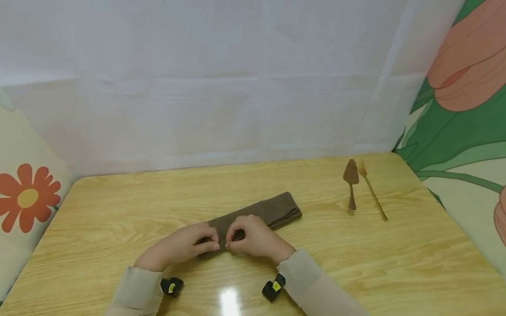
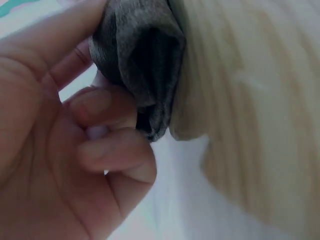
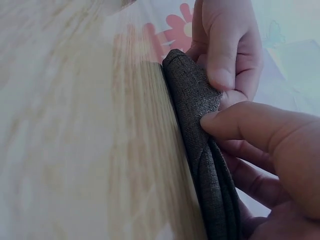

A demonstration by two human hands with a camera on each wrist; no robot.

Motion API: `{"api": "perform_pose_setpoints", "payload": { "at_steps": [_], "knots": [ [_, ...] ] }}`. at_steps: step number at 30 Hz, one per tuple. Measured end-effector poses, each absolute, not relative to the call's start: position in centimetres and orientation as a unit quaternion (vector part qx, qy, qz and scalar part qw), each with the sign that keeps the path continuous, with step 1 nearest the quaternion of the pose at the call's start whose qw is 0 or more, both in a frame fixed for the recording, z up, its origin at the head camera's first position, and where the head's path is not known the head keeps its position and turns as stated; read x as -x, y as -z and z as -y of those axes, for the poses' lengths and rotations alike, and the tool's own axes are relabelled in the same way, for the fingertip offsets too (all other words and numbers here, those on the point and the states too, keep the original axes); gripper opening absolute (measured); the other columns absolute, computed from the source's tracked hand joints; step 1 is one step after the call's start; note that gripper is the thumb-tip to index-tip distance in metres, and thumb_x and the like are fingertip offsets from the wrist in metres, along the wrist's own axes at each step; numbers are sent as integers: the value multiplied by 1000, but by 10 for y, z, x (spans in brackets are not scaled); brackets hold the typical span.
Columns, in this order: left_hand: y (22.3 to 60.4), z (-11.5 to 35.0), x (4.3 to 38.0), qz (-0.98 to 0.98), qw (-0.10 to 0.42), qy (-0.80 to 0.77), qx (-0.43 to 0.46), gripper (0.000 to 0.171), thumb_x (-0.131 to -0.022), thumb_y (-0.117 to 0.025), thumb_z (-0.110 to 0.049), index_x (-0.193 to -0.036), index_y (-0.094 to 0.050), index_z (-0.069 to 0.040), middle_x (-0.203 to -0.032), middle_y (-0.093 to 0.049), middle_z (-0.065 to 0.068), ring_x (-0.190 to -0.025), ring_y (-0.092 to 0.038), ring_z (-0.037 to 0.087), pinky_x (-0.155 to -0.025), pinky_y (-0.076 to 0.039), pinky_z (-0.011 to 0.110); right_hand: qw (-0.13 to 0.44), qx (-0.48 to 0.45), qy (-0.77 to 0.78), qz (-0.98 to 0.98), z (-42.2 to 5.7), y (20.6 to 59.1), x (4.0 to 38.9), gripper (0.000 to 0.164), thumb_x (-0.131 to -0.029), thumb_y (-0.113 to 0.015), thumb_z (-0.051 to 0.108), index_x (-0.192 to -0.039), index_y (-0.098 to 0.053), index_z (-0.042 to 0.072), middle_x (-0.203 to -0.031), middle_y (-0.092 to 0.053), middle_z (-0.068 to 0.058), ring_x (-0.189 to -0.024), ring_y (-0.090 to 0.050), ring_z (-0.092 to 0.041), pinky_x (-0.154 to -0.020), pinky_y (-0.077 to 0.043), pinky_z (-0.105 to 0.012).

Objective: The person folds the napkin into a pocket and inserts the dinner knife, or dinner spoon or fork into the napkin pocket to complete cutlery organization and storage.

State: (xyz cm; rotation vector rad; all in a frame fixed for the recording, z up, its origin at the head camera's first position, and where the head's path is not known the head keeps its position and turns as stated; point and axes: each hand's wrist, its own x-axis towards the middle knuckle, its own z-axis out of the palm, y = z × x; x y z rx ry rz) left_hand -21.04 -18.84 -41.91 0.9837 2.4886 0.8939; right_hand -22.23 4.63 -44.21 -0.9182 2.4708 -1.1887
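A brown cloth (image 1: 277, 209), folded into a long narrow strip, lies slantwise on the table, its right end farther back. Both hands are at its near edge, fingertips almost meeting. My left hand (image 1: 179, 245) pinches the cloth between thumb and curled fingers; the left wrist view shows the open folds of the cloth end (image 2: 150, 60) beside those fingers. My right hand (image 1: 257, 237) pinches the same edge just to the right. In the right wrist view its thumb presses on the cloth (image 3: 187, 95), with the other fingers behind the layers. The strip's left part is mostly hidden by the left hand.
At the back right of the wood-grain table (image 1: 105, 209) lie a cake server (image 1: 350, 174) and, to its right, a gold fork (image 1: 373, 193). A white sheet (image 1: 229, 80) hangs behind the table, and flower-patterned panels (image 1: 478, 125) stand at both sides.
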Motion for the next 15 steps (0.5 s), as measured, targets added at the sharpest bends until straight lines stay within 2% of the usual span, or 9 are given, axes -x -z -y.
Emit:
{"api": "perform_pose_setpoints", "payload": {
  "at_steps": [4,10,15],
  "knots": [
    [422,191,211,-862,170,-329,-345,12,-98,-68,-29,-92,-63,-19,-87,-49,-6,-75,-43,7,-66,-39,25,129,305,409,-850,-45,441,222,3,-91,-78,15,-89,-77,13,-88,-64,13,-89,-56,-5,-89,-47,-26],
    [422,191,214,-858,178,-330,-351,22,-97,-69,-27,-80,-58,-19,-83,-45,-7,-73,-39,6,-66,-36,25,129,309,402,-852,-45,440,222,4,-92,-77,15,-89,-77,12,-87,-63,13,-88,-56,-5,-90,-46,-26],
    [419,191,213,-874,162,-303,-344,15,-96,-71,-24,-83,-66,-22,-89,-47,-5,-76,-41,8,-66,-40,24,123,318,394,-853,-46,443,223,4,-92,-78,16,-88,-77,14,-87,-63,13,-87,-55,-4,-92,-46,-27]
  ]
}}
